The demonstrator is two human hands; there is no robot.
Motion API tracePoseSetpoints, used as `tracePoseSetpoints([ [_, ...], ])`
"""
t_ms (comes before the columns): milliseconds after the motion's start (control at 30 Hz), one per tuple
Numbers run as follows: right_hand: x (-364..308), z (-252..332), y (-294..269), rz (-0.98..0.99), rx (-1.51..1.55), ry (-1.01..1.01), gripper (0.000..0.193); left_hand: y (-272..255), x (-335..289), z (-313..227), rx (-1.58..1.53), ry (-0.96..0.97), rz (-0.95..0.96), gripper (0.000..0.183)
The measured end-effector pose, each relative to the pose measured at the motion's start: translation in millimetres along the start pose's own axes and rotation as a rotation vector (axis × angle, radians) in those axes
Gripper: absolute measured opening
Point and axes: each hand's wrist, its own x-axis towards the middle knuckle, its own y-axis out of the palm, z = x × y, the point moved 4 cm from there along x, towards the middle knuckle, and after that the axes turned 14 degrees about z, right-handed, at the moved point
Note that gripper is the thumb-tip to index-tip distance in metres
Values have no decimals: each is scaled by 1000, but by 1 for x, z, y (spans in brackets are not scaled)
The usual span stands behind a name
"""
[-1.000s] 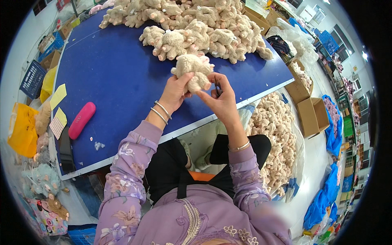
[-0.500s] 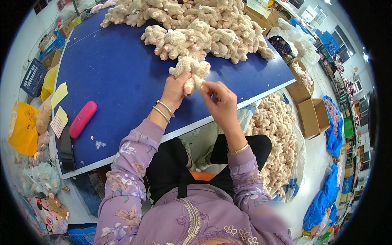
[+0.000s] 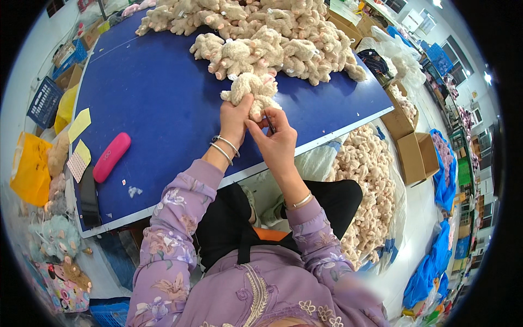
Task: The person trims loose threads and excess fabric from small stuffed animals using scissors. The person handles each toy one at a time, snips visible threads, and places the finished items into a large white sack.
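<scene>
At about six o'clock of our view sits our own lap, in a purple flowered top, both forearms rising toward twelve. Our left hand [image 3: 235, 117] is wrapped around the lower part of a beige plush toy [image 3: 251, 92], fingers curled closed on it. Our right hand [image 3: 277, 143] sits just beside it at four o'clock of the toy, thumb and forefinger pinched on a thin dark tool [image 3: 269, 124] whose tip meets the plush. The toy is held just above the near part of the blue table [image 3: 158, 120], near its front edge; its long axis runs roughly from six to twelve, the head end toward twelve, limbs sticking out toward nine and three.

At nine o'clock of the hands a pink case [image 3: 111, 157] lies on the table, its length running from seven to one. Yellow paper notes [image 3: 79, 124] lie beyond it.

At three o'clock, on the floor, a clear bag [image 3: 366, 191] is heaped full of the same beige toys. Further, at two o'clock, cardboard boxes [image 3: 409, 158] stand open; one holds more plush.

Farthest, at twelve, a big pile of plush toys [image 3: 272, 32] covers the table's far end. At ten o'clock stands a blue crate [image 3: 44, 102]; we cannot tell its contents.
</scene>
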Motion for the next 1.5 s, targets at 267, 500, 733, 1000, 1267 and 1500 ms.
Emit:
tracePoseSetpoints([
  [267, -2, 7, -7, -48, -57, -49, 21, -2, 0, 1, 186, 78, -25, 18],
  [500, -5, 7, -32, 28, 35, 106, 18, 3, -4, -7, 303, -5, 74, 14],
  [733, 7, -32, -54, 165, 508, 416, 29, 19, -9, -2, 427, 171, 343, 21],
  [1000, 8, -30, -130, -117, 1048, -86, 47, 28, -12, -1, 326, -32, 571, 31],
  [1267, 22, -72, -124, -40, 225, 206, 28, 27, 39, -15, 788, 358, 293, 24],
  [1500, 26, -104, -70, 25, 105, 114, 22, 42, 138, -62, 1629, 535, 23, 68],
])
